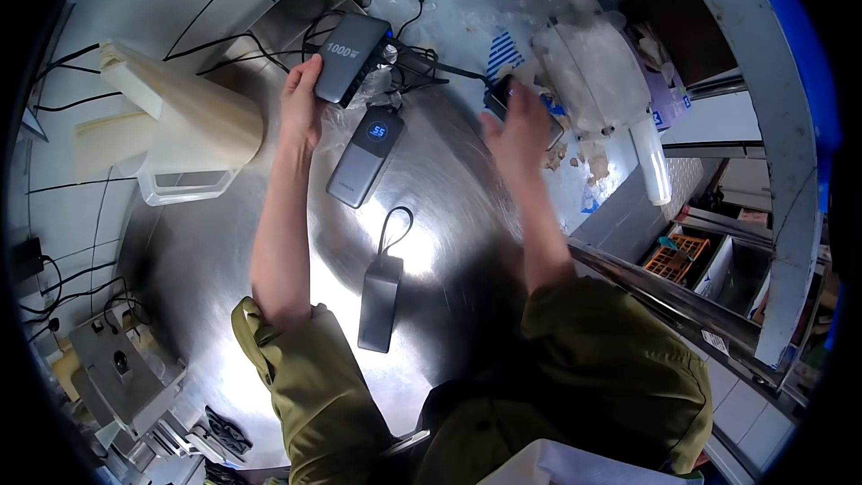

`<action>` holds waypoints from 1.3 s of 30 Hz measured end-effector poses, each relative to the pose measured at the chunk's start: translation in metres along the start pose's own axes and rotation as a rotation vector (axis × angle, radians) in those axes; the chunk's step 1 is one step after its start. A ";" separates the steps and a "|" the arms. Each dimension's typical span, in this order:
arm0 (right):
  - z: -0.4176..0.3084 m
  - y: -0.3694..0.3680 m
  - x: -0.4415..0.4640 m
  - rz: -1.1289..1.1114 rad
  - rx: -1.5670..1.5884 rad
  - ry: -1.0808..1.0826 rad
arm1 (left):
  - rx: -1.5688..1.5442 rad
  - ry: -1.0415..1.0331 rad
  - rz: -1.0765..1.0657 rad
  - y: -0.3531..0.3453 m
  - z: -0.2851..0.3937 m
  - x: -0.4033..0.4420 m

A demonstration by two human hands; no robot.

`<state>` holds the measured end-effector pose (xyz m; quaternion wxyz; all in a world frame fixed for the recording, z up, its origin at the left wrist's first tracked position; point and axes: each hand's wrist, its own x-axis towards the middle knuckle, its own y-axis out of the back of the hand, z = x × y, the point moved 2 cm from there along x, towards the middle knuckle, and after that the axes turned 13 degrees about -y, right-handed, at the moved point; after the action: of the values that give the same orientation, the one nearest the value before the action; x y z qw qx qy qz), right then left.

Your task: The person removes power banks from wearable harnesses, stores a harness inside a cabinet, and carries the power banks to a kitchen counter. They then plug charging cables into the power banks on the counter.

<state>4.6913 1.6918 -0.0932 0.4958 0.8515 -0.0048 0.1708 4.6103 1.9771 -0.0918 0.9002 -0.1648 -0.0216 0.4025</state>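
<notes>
At the back of the metal counter, my left hand (303, 97) is closed on the edge of a dark grey desktop charger (352, 61) marked "1000W", with a small blue light and ports along one side. To the right, my right hand (519, 130), smeared by motion, is closed over a dark power bank (554, 133), mostly hidden under the palm. A black cable (458, 69) runs between the charger and that power bank. Just below the charger lies a grey power bank (359, 166) whose round display reads 55. Nearer me is a black power bank (381, 305) with a loop cable.
A cream plastic jug (202, 139) stands at the left by the tiled wall. Tangled black cables (242, 40) lie behind the charger. Clear plastic bags (593, 72) crowd the back right. An orange basket (675, 258) sits lower, past the counter's right edge.
</notes>
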 end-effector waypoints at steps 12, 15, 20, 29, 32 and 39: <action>-0.147 -0.026 -0.094 -0.410 0.284 0.530 | 0.031 -0.044 0.012 -0.012 0.010 -0.001; -0.117 -0.008 -0.094 -0.370 0.290 0.530 | 0.025 -0.045 0.021 -0.008 0.006 0.000; -0.071 0.024 -0.098 -0.329 0.134 0.030 | -0.010 -0.030 0.058 -0.004 -0.004 -0.005; -0.038 0.025 -0.078 -0.341 0.336 -0.136 | -0.020 -0.016 0.028 0.002 0.000 -0.011; -0.012 0.040 -0.062 -0.267 0.322 -0.057 | 0.010 -0.004 0.005 0.006 0.002 -0.009; 0.040 0.053 -0.033 -0.278 0.315 -0.234 | 0.044 -0.013 -0.023 0.008 0.006 -0.012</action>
<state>4.6627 1.6256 -0.0761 0.3714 0.9249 0.0816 -0.0001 4.5955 1.9749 -0.0876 0.9081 -0.1421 -0.0203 0.3933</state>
